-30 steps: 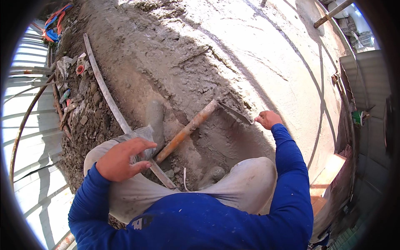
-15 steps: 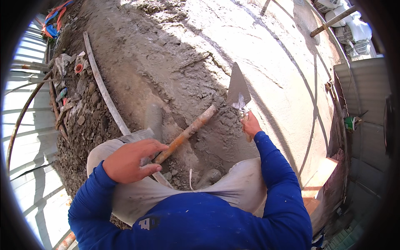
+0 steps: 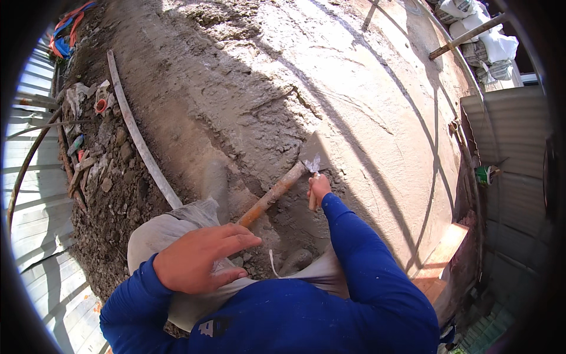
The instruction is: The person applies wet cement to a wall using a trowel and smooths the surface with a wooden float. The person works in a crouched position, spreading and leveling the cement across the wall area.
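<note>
My right hand [image 3: 319, 189] is wrapped round the wooden handle of a pointed trowel [image 3: 318, 148]. The trowel's blade lies low over the wet grey mortar [image 3: 277, 127], its outline blending with the surface. Just left of the trowel, a rusty orange pipe [image 3: 266, 202] slants across the mortar, its far end close to the blade. My left hand [image 3: 200, 256] hovers above my left thigh, fingers and thumb stretched out and apart, with nothing in it. It partly hides the pipe's near end; whether it touches the pipe I cannot tell.
A long pale strip [image 3: 137, 130] lies between the mortar and a heap of soil and rubble [image 3: 118, 194]. Corrugated metal sheets [image 3: 44, 194] line the left. At right are a wooden board [image 3: 442, 251], a green can [image 3: 484, 174], a pole [image 3: 469, 36] and stacked sacks [image 3: 495, 44].
My right hand has moved left and nearer with the trowel, bringing its blade beside the pipe's far end. My left hand has shifted slightly right and nearer, still spread. The view has shifted slightly.
</note>
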`<act>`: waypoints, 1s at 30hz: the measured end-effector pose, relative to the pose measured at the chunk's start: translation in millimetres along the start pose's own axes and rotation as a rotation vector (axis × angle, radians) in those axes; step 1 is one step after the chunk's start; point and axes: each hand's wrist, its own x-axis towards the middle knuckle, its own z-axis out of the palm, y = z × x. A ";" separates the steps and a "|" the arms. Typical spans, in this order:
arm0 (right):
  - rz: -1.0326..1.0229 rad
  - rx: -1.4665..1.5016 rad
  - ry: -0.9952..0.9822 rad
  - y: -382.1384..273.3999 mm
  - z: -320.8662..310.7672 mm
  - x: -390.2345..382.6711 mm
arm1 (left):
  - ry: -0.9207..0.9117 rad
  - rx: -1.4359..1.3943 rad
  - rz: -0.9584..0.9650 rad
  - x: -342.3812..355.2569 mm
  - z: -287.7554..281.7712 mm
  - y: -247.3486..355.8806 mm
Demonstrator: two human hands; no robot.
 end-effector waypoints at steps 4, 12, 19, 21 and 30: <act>-0.425 -1.036 0.055 -46.2 -69.5 33.9 | 0.047 0.017 0.030 -6.2 -6.3 -16.0; -0.411 -1.385 -0.078 -92.4 -151.0 -14.7 | 0.079 -0.079 -0.107 -23.1 -9.5 -28.7; -0.449 -1.559 -0.341 -90.3 -116.7 -15.7 | 0.047 -0.027 -0.202 -22.5 -9.3 -39.2; -0.425 -1.629 -0.335 -105.8 -100.0 -15.8 | 0.041 -0.025 -0.227 -21.2 -8.4 -38.7; -0.536 -1.404 -0.054 -120.6 -134.0 -2.0 | 0.044 -0.042 -0.216 -19.6 -3.5 -34.1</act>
